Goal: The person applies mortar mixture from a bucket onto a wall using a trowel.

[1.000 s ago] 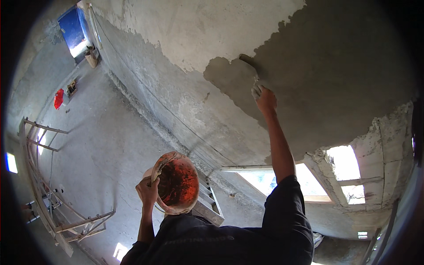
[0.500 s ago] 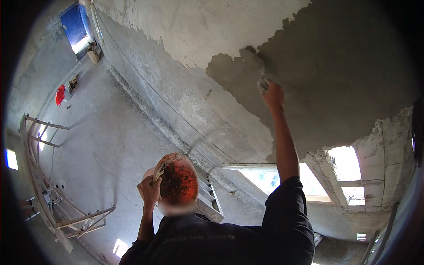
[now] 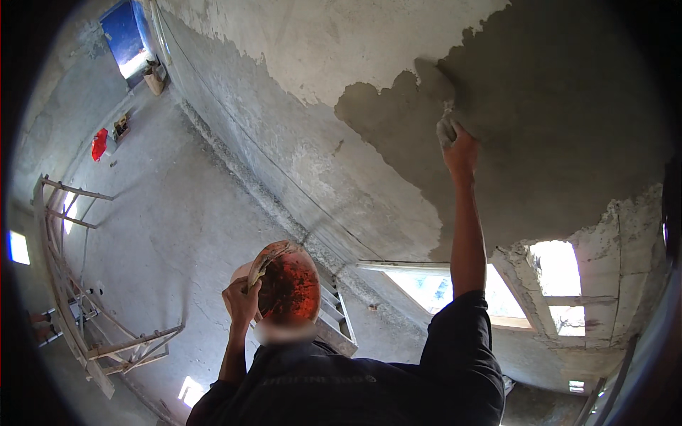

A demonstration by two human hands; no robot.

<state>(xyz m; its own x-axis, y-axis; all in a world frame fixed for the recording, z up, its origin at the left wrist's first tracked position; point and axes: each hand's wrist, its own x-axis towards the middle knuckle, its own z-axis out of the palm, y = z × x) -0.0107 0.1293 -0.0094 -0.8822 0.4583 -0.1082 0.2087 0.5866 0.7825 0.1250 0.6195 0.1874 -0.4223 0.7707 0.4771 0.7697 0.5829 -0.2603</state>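
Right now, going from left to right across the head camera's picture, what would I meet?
Wooden scaffold frame → red object on the floor → left hand holding a plaster-laden board → orange hard hat → right hand pressing a trowel into wet plaster → bright window openings.

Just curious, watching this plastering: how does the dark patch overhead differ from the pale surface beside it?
The dark patch is grey-brown, smooth and looks wet; the pale surface is whitish, rougher and looks dry. The right hand presses a trowel at the dark patch's edge; nothing touches the pale surface. Both cover the same ceiling.
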